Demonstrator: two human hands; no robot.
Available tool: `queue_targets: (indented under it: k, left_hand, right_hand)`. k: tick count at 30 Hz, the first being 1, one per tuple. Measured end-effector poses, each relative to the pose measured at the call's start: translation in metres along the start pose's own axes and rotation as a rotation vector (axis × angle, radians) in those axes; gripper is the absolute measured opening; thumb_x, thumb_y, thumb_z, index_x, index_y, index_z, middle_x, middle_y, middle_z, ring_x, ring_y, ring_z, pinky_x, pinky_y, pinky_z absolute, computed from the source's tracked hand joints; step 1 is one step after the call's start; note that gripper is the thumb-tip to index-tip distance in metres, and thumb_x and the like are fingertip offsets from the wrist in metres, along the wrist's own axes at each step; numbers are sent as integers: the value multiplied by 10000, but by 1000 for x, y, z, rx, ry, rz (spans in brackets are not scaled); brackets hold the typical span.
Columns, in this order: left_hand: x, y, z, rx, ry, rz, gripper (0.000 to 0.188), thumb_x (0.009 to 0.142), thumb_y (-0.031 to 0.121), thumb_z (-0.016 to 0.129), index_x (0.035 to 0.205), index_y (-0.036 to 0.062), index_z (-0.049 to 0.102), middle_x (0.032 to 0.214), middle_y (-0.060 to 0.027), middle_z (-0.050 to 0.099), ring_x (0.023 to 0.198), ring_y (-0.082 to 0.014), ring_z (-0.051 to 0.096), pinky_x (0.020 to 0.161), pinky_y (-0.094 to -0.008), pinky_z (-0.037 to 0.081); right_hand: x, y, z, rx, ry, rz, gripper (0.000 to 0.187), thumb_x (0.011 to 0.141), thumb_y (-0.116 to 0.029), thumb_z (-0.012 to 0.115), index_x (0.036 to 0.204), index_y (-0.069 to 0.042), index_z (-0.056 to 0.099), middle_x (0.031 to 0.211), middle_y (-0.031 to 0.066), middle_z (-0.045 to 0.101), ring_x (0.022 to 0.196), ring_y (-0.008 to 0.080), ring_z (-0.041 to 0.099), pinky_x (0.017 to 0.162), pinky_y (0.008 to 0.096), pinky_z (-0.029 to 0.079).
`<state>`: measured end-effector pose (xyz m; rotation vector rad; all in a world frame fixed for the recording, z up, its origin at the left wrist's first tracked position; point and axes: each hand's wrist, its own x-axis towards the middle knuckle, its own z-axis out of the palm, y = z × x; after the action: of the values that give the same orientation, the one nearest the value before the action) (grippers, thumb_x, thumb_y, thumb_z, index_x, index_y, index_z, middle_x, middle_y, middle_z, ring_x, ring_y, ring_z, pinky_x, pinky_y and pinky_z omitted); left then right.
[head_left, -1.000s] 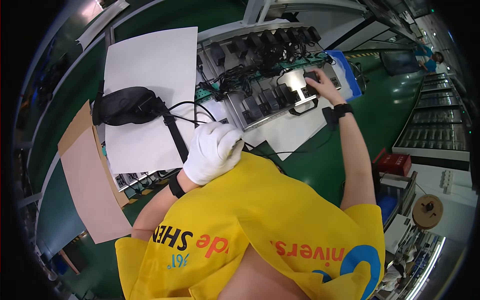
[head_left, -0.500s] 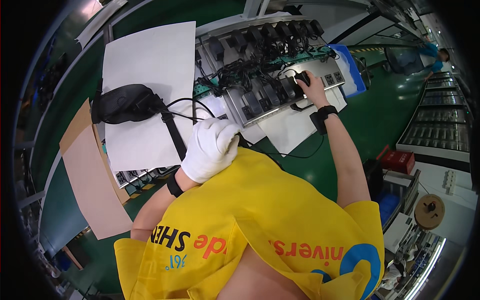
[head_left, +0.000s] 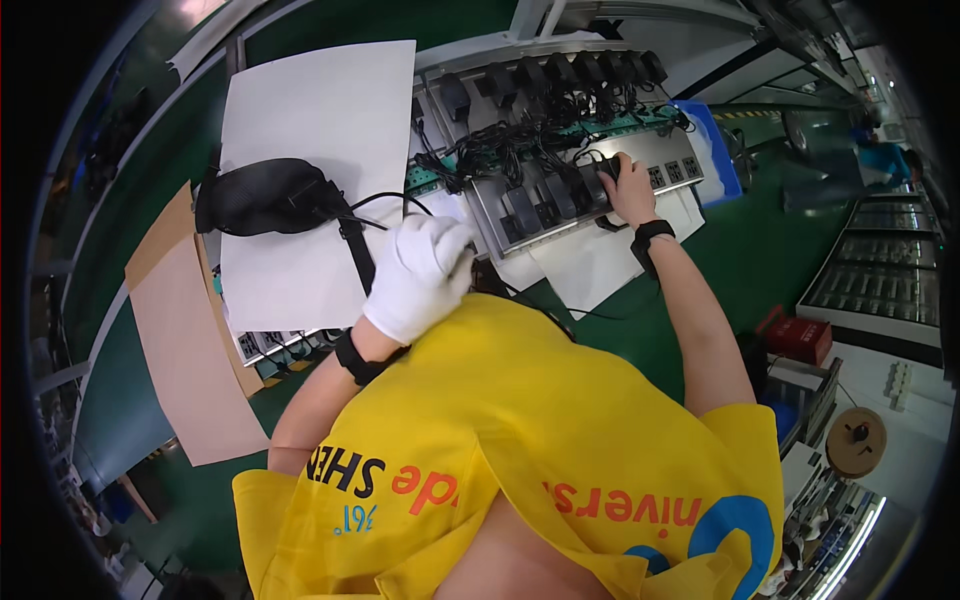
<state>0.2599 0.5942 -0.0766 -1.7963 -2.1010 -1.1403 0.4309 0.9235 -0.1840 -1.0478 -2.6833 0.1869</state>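
Observation:
My bare right hand (head_left: 632,194) grips a black power adapter (head_left: 606,170) at the right end of a row of adapters (head_left: 545,198) standing on a metal socket panel (head_left: 650,150). To the right of that hand, several sockets (head_left: 672,174) in the panel show uncovered. My left hand (head_left: 418,278), in a white glove, is held near my chest, left of the panel's front corner. Its fingers are curled together; a dark bit shows by the fingertips, but what they hold is hidden. Tangled black cables (head_left: 500,145) lie behind the front row.
A black pouch with a strap (head_left: 275,197) lies on a white board (head_left: 320,90) at the left. More adapters (head_left: 560,70) line the far panel. A blue bin (head_left: 722,150) stands past the right end. Brown cardboard (head_left: 195,340) leans at the left; a distant person (head_left: 885,160) is at far right.
My right hand stays on the adapter, with only a slight shift. My left hand has turned a little, its fingers still curled. The whole view has shifted slightly.

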Motion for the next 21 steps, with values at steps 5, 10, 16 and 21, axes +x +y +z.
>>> queue_targets:
  k: [5, 10, 16, 21]
  left_hand:
    - [12, -53, 3, 314, -266, -240, 202, 724, 84, 585, 926, 95, 592, 866, -94, 605, 844, -306, 566, 707, -414, 464]
    - [52, -89, 32, 555, -257, -119, 161, 743, 107, 548, 881, 124, 628, 879, -53, 601, 900, -228, 577, 711, -350, 470]
    - [75, -124, 65, 828, -652, -230, 197, 789, 163, 535, 928, 160, 674, 981, -29, 573, 925, -204, 542, 744, -340, 422]
    - [56, -100, 41, 910, -371, 4, 100, 767, 158, 538, 771, 113, 628, 850, -52, 582, 873, -217, 533, 700, -328, 417]
  right_hand:
    - [13, -3, -10, -132, 289, -96, 543, 860, -412, 543, 1159, 37, 483, 1013, 244, 501, 952, 392, 472, 834, 448, 383]
    - [20, -114, -52, 497, 98, -289, 292, 798, -124, 584, 1081, -54, 557, 947, 168, 523, 911, 335, 487, 760, 403, 421]
    - [24, -178, -36, 108, 85, -439, 590, 647, -114, 689, 1203, -129, 492, 1148, 157, 455, 1006, 335, 456, 878, 388, 416]
    - [50, -157, -6, 193, -4, -339, 394, 672, -247, 722, 1028, -122, 608, 954, 106, 607, 915, 307, 557, 816, 379, 463]
